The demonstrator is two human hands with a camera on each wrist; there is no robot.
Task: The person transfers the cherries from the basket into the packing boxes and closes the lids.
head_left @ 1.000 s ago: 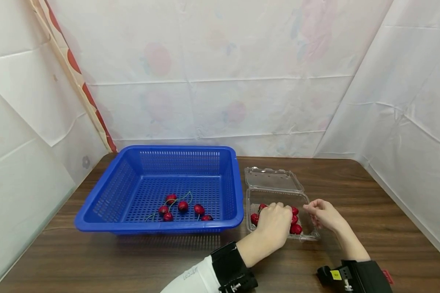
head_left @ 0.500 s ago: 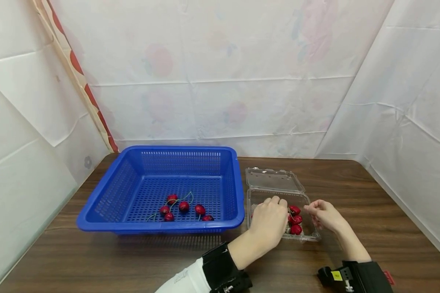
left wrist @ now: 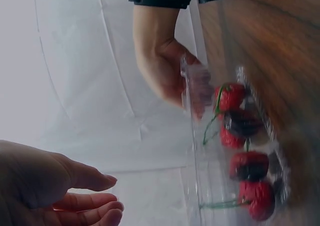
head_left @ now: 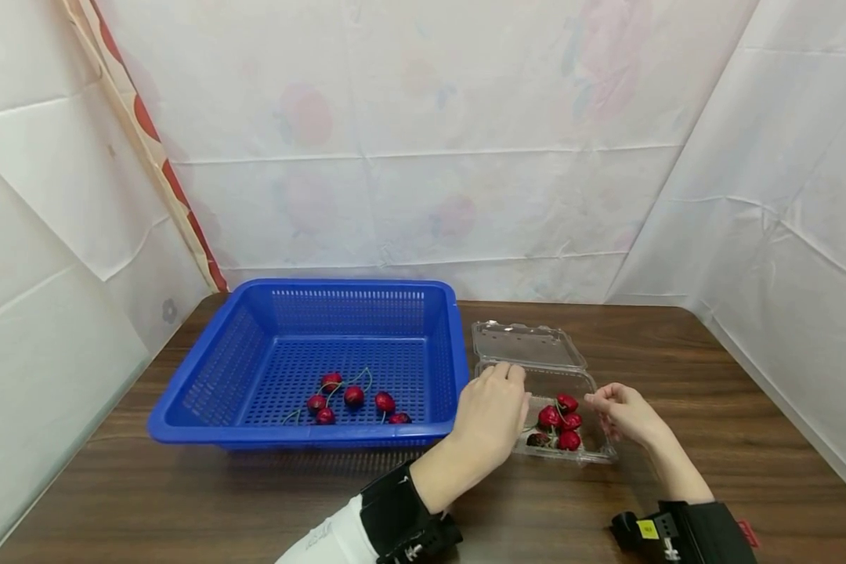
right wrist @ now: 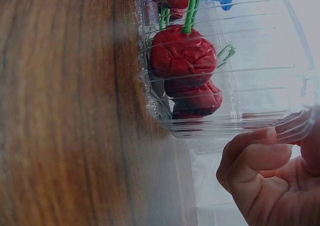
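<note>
Over the left side of the clear plastic clamshell box (head_left: 560,382) hovers my left hand (head_left: 489,411). The left wrist view shows its thumb and fingers (left wrist: 92,217) apart with nothing between them. My right hand (head_left: 627,413) pinches the box's right rim; in the right wrist view its fingers (right wrist: 260,158) are curled against the wall. Several red cherries (head_left: 550,417) with green stems lie in the box. A cherry (head_left: 538,440) near its front is mostly dark, and dark patches show on other cherries (left wrist: 249,166) in the left wrist view.
Left of the box stands a blue perforated basket (head_left: 254,435), with several stemmed cherries (head_left: 353,397) inside. The clamshell's hinged lid (head_left: 525,343) lies open toward the back. White sheeting (head_left: 409,196) encloses the wooden table (head_left: 677,345) behind and at both sides.
My left hand has moved left and slightly up from the middle of the box, uncovering cherries including the dark one. The right hand keeps its place at the rim.
</note>
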